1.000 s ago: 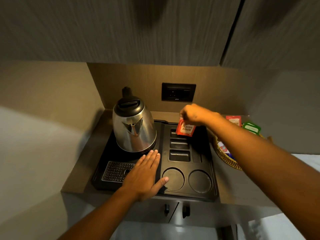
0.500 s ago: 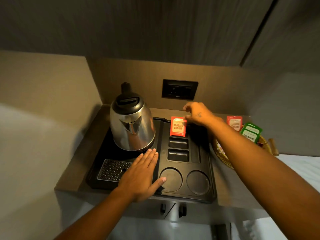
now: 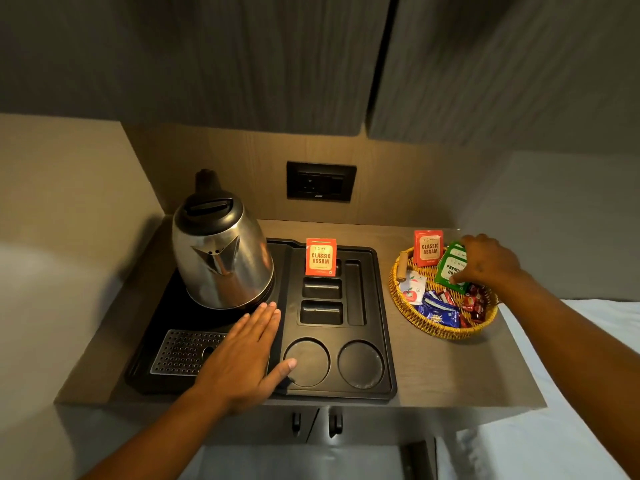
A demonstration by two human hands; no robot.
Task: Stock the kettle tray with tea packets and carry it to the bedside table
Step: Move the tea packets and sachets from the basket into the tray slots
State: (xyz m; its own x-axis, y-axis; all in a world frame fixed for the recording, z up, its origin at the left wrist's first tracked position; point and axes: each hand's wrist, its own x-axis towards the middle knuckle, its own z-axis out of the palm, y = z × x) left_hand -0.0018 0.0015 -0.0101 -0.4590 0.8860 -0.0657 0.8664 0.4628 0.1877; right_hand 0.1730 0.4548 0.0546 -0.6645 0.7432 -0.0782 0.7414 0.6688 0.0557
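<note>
A black plastic kettle tray (image 3: 384, 327) lies on the grey-brown counter (image 3: 450, 368), its long axis running left to right. On its left half stands one stainless steel kettle with a black lid (image 3: 221, 258), spout facing the camera, and in front of it lies one perforated metal drip grate (image 3: 183, 351). The right half has three short slots stacked front to back, one long narrow slot beside them, and two round cup recesses at the front edge. One red "Classic Assam" tea packet (image 3: 321, 257) stands upright in the rearmost short slot, its printed face toward the camera; the other two short slots hold nothing.

The left hand (image 3: 242, 358) rests flat on the tray, fingers straight and together, thumb spread onto the rim of the left cup recess, holding nothing.

To the right, apart from the tray, sits one round yellow wicker basket (image 3: 446, 329). In it a second red Assam packet (image 3: 428, 247) stands upright, with two green tea packets (image 3: 450, 270) leaning beside it among white, blue and red sachets. The right hand (image 3: 488, 263) is over the basket, fingers pinching the front green packet.
</note>
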